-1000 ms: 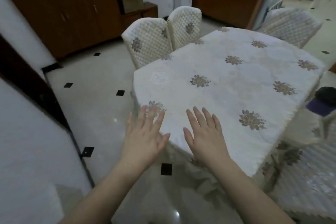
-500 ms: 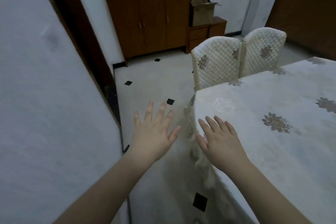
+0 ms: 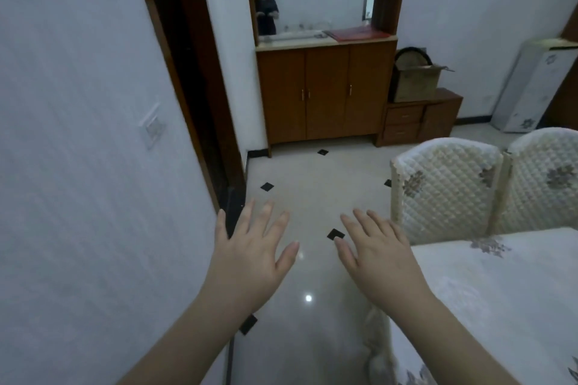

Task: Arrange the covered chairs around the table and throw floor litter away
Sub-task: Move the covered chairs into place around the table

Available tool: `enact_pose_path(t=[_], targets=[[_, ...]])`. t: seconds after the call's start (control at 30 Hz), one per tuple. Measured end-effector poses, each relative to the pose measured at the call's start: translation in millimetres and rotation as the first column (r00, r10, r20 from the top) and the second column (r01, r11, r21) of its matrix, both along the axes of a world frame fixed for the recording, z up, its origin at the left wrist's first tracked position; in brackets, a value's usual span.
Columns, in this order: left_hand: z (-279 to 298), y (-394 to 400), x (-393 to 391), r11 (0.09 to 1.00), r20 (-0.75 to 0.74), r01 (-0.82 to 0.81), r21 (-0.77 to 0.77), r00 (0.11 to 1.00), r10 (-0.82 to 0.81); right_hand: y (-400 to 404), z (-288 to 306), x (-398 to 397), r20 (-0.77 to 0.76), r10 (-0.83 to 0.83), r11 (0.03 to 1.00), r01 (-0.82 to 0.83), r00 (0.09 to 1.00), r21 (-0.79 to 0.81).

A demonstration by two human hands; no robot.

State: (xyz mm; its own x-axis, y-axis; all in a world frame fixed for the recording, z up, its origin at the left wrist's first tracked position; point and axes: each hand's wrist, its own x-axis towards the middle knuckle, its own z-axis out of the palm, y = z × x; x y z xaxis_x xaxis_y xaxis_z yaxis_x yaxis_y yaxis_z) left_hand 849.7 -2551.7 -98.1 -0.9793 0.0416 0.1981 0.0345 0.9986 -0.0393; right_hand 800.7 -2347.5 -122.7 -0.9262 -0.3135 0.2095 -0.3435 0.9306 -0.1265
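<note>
Holding: nothing is held; left hand and right hand fingers are spread apart.
Chair: near covered chair, probably heavy, soft quilted cover; top of backrest should be taken.

A strip of tiled floor runs open from below both hands to the wooden cabinet at the far wall. The left hand and right hand hover over it with fingers spread, holding nothing and apart from each other. On the left the white wall and dark door frame close that side. On the right the counter edge and its hanging cloth bound the strip, and two covered chairs stand side by side against the counter's far edge, narrowing the passage there. A low drawer unit with a cardboard box blocks the far right corner
</note>
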Motion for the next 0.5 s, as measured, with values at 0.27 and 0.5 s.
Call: enact_pose_path(t=[0.27,0.5], targets=[[-4.6,-72.6,-131.4,0.995,-0.045,-0.01,0.097,0.999,0.014,-82.9,12.6,-129.8,0.001,0.005,1.0,-0.005,1.0,0.029],[-5.3,-108.5,-228.5,0.988,-0.017,0.069,0.14,0.998,-0.068,-120.2,17.3,-211.2,0.014,-0.067,0.996,0.066,0.998,0.058]])
